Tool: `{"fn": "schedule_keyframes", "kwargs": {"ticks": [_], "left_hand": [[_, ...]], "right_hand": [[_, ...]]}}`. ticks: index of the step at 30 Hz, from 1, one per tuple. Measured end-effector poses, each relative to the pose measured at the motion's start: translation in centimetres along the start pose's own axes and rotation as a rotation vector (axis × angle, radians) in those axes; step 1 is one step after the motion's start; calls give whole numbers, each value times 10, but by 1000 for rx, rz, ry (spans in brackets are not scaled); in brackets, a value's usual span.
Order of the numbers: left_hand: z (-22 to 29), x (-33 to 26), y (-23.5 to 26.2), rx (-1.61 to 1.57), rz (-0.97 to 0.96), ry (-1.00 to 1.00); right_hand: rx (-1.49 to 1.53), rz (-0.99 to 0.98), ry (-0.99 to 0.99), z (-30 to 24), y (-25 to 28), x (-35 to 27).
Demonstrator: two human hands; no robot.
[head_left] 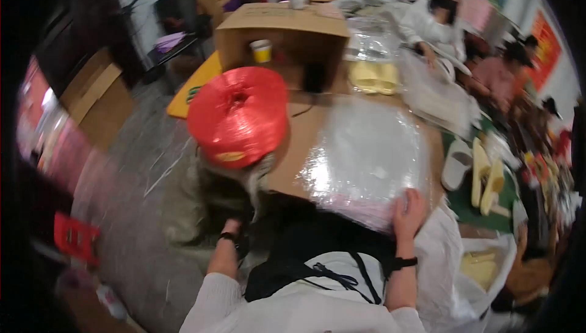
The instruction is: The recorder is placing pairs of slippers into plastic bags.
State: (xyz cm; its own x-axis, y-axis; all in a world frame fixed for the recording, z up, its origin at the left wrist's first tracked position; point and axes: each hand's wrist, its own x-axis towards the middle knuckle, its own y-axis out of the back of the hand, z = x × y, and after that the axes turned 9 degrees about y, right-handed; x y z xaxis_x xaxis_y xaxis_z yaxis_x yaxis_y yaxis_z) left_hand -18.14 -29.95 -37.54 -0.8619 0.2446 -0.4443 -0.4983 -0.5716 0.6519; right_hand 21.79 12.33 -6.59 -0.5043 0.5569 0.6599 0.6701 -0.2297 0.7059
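Note:
My right hand (408,212) is at the near right corner of a stack of clear plastic bags (372,150) on the brown tabletop. Its fingers are curled, and what they hold, if anything, is too small to make out. My left hand (234,230) hangs low, in front of the table and beside an olive woven sack (189,211); its fingers are blurred and partly hidden. Above that sack sits a large roll of shiny red plastic twine (238,116), left of the bags.
An opened cardboard box (284,21) stands at the back, with a yellow-and-white cup (261,51) inside. Pale yellow slippers (373,78) lie behind the bags. More slippers (488,177) rest on a green surface to the right. A co-worker in white (427,28) handles plastic at the far right.

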Motion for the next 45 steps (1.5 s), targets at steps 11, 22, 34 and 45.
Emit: {"fn": "schedule_keyframes", "kwargs": {"ticks": [11,22,34,45], "left_hand": [[129,-91,88,387,-73,166],[405,-270,59,100,-150,-1346],[410,-234,-28,304,-115,-1320],[407,-238,-25,261,-113,-1308]], "right_hand": [[-23,-6,-47,1,5,-2],[60,-41,-97,12,18,10],[-476,160,-756,200,92,48],[-198,433,-541,183,103,45]]}}
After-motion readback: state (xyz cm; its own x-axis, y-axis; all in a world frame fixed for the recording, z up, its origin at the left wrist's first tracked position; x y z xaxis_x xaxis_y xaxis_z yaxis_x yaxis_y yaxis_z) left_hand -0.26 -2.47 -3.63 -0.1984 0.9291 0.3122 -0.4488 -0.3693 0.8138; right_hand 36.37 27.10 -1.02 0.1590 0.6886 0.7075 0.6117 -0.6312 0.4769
